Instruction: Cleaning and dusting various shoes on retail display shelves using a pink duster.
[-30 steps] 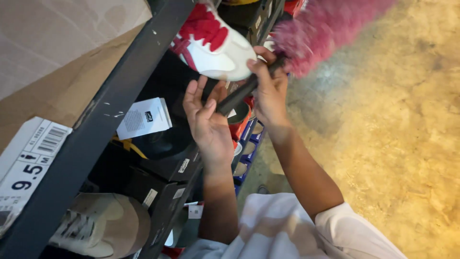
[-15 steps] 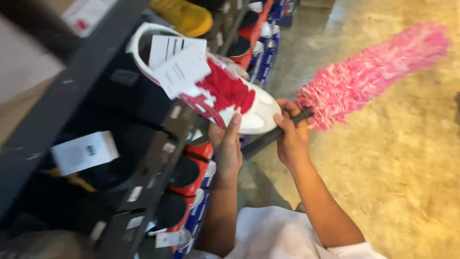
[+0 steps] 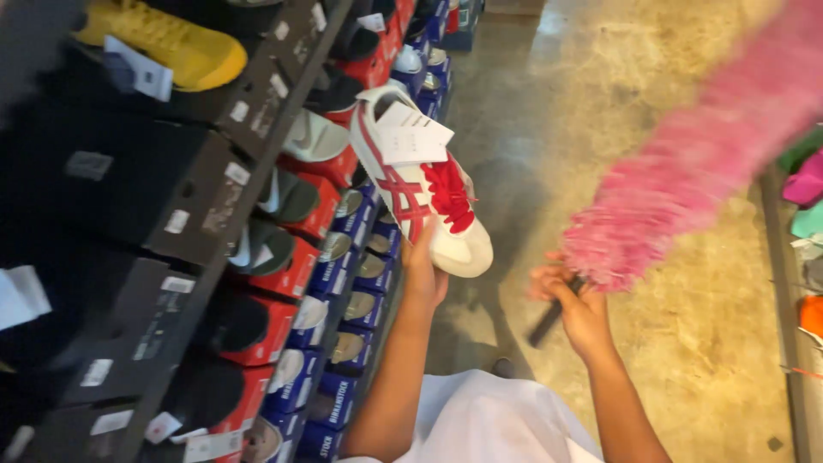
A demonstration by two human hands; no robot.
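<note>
From the head camera, the left hand (image 3: pixel 423 270) is closed under the sole of a white sneaker (image 3: pixel 424 193), holding it up in the air just in front of the shelving. The sneaker has red stripes on its side and red laces (image 3: pixel 447 189), its toe points down and towards the person, and a white paper tag (image 3: pixel 410 135) sticks out of its opening. The right hand (image 3: pixel 576 304) is wrapped around the dark handle (image 3: pixel 547 319) of a pink feather duster (image 3: pixel 703 154). The duster's fluffy head is blurred and slants up to the right, away from the sneaker; the two are near each other but apart, with bare concrete floor (image 3: pixel 677 343) showing between them.

To the left stands a dark metal shelf rack (image 3: pixel 257 129) stacked with shoe boxes: black ones (image 3: pixel 129 283) higher up, red boxes (image 3: pixel 296 274) in the middle and blue boxes (image 3: pixel 343 300) lower down, many with a shoe resting on top. A yellow shoe (image 3: pixel 171 43) lies on the upper level. At the right edge, a strip of brightly coloured shoes (image 3: pixel 806 184) shows, partly cut off. The person's white shirt (image 3: pixel 489 424) fills the bottom of the view.
</note>
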